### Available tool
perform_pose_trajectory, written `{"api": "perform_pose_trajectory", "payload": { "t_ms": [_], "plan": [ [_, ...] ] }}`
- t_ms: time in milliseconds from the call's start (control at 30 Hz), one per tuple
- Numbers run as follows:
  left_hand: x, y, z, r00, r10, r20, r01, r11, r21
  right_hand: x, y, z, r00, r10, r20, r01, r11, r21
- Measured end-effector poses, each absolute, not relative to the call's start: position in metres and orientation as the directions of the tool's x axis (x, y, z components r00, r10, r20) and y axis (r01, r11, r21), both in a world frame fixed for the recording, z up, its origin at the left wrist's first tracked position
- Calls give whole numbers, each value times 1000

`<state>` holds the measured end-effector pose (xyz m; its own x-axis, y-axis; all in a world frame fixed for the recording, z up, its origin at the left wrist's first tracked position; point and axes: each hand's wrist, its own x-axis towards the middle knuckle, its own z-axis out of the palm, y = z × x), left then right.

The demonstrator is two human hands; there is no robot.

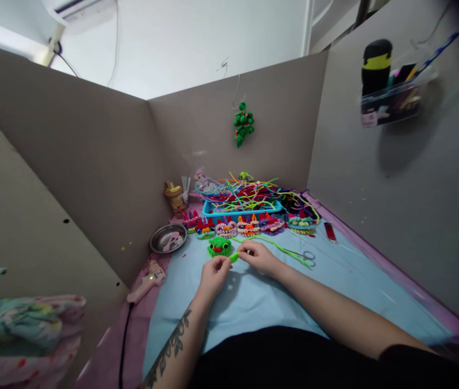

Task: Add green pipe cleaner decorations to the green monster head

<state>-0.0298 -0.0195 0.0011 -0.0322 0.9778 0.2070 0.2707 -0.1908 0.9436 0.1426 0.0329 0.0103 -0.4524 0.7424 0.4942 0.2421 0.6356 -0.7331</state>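
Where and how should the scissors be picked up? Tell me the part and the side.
Take the scissors by the finger loops, probably best from the right and slightly above. They lie on the cloth with the loops at the right end and the blades pointing left, close to a green strand that should be left out of the pinch.

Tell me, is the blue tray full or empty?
Full: the blue tray is heaped with colourful fuzzy stems, some past its rim.
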Motion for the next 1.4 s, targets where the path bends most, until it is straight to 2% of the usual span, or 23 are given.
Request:
{"api": "perform_pose_trajectory", "payload": {
  "t_ms": [100,200,300,400,500,600,733,967,1200,1300,1400],
  "plan": [
    [-30,-19,2,-15,999,42,45,-41,998,146,31,10,-439,646,624,233,753,-616],
    [-33,-20,7,104,992,-74,-155,89,984,148,30,9,-460,502,732,243,864,-441],
    [-35,-22,13,146,983,-113,-205,142,968,150,30,8,-491,421,763,267,906,-328],
    [-35,-22,14,99,989,-114,-190,131,973,149,31,8,-505,400,765,274,915,-297],
    [-33,-19,9,-25,997,-69,-118,66,991,149,30,9,-494,437,751,270,899,-345],
    [-32,-16,4,-159,985,64,27,-60,998,145,29,10,-449,571,687,282,820,-498],
    [-30,-16,1,-198,956,218,140,-192,971,139,27,11,-410,719,561,321,690,-649],
    [-29,-17,-3,-98,968,231,239,-202,950,135,28,9,-370,763,530,357,643,-678],
    [-31,-18,-7,-24,927,374,529,-306,791,137,29,9,-408,745,528,361,663,-656],
    [-29,-19,-4,17,936,352,580,-296,759,136,30,9,-413,761,501,357,641,-679],
    [-27,-20,-1,-23,950,312,585,-240,775,136,34,9,-395,799,453,337,585,-738]
  ]
}}
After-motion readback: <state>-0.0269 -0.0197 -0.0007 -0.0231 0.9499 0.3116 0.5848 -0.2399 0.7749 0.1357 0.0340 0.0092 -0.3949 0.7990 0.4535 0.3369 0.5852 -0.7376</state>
